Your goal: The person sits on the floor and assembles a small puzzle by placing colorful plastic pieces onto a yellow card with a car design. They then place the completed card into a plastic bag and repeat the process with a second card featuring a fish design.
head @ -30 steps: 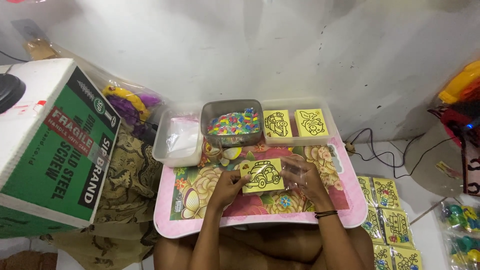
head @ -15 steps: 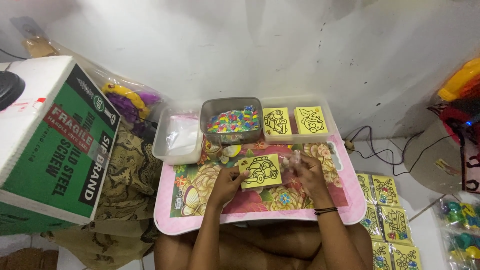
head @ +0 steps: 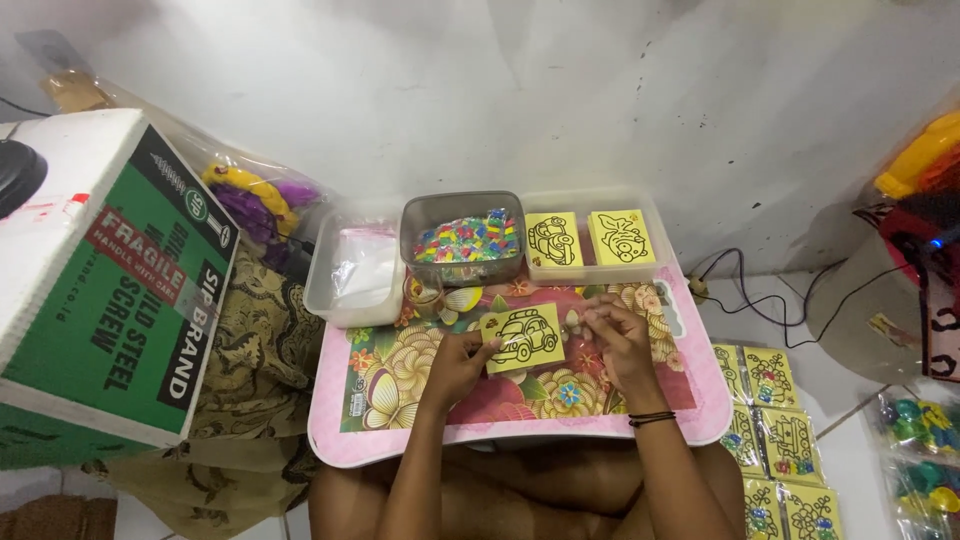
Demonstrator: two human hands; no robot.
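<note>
Together our hands meet over a yellow car-outline card (head: 523,338) lying on the pink floral lap table (head: 400,440); our left hand (head: 455,365) pinches the card's left edge, while our right hand (head: 615,335) is curled just beside its right edge, fingertips pressed together on something too small to tell. Behind the card stand a grey tub of coloured pieces (head: 463,240), a clear tray with two more yellow cards (head: 590,240) and a clear box of plastic bags (head: 352,272); further cards (head: 770,420) lie on the floor to our right.
</note>
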